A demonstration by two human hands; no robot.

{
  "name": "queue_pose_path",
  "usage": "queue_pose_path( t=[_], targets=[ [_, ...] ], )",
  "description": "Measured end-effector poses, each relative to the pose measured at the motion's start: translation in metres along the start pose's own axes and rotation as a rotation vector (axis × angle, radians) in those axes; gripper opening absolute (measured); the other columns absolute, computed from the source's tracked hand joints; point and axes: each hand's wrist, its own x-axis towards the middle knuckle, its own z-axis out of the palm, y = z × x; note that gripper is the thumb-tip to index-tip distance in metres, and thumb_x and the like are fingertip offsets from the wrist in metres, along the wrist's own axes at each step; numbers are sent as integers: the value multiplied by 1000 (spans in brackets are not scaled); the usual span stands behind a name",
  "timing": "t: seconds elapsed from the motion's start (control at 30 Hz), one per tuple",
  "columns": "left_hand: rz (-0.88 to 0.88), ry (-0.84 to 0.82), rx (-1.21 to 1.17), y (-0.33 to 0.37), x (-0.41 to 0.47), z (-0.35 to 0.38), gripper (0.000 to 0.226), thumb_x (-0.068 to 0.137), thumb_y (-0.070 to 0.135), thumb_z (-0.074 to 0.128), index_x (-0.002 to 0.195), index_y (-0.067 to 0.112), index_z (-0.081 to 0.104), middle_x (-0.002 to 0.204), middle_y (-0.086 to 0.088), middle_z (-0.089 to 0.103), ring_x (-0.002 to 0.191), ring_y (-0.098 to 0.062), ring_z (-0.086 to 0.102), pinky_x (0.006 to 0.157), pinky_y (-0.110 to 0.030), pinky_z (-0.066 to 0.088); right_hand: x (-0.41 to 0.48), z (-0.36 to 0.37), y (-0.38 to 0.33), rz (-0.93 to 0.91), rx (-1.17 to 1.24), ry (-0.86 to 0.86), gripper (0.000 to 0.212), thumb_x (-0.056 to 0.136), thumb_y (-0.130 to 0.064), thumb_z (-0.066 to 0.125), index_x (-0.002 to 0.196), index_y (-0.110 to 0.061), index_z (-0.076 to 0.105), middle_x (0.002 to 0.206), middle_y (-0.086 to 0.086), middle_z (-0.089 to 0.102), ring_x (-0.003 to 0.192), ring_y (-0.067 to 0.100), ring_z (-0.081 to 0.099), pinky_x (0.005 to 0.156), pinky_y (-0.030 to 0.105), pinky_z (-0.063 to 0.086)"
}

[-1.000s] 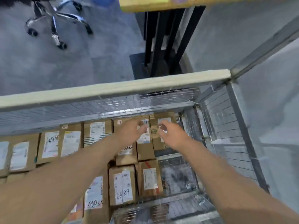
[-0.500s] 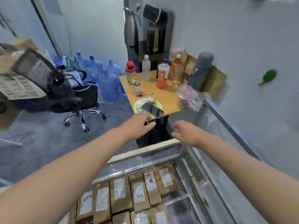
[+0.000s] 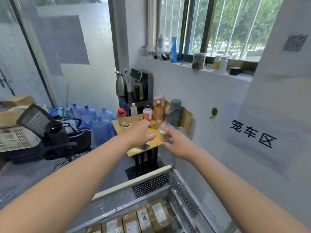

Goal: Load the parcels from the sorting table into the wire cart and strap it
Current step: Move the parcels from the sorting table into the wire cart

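Both arms reach forward, raised above the wire cart [image 3: 152, 184], whose far rail and right mesh wall meet in a corner at lower centre. The left hand [image 3: 140, 132] and right hand [image 3: 176, 142] are empty, fingers loosely spread, near each other but apart. They hang in front of a small yellow surface [image 3: 152, 137] crowded with bottles [image 3: 147, 113] and a grey flask [image 3: 174, 111]. The right hand overlaps a clear glass [image 3: 164, 130] in view; whether it touches it cannot be told.

The parcels [image 3: 159, 214], brown boxes with white labels, stand in a row inside the cart against its far wall, at the bottom edge of the view. Open floor lies between the cart rail and the black legs of the surface. To the left, a loaded office chair [image 3: 55, 140] and blue water jugs [image 3: 101, 126] narrow the way. The white wall [image 3: 218, 118] runs close along the cart's right side.

Half a second ago the view sat lower and showed more of the parcel rows. Now the window and its sill fill the top. A second ago both hands were down among the parcels in the cart; they have since risen clear of it.
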Motion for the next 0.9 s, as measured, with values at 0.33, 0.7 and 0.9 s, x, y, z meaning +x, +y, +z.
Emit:
queue_pose_path(
  t=[0.33, 0.7, 0.9],
  targets=[
    [195, -7, 79, 65, -29, -19, 46, 95, 39, 57, 133, 14, 53, 132, -2, 54, 119, -18, 50, 99, -33, 44, -94, -80, 3, 186, -93, 176, 44, 99, -24, 50, 141, -12, 45, 143, 4, 48, 128, 22, 48, 107, 37, 40],
    [549, -140, -5, 104, -20, 0, 50, 95, 41, 56, 137, 15, 49, 139, -3, 50, 128, -19, 47, 108, -35, 39, -172, -78, -9, 537, -96, 332, 45, 98, -25, 54, 139, -10, 46, 142, 9, 50, 129, 22, 48, 106, 31, 37],
    [727, -269, -65, 116, -44, 34, 47, 98, 36, 53, 138, 12, 46, 143, -3, 46, 133, -18, 42, 110, -30, 32, -228, -46, -28, 732, -96, 397, 42, 98, -25, 55, 137, -11, 48, 138, 6, 52, 128, 19, 49, 105, 27, 35]
  ],
)
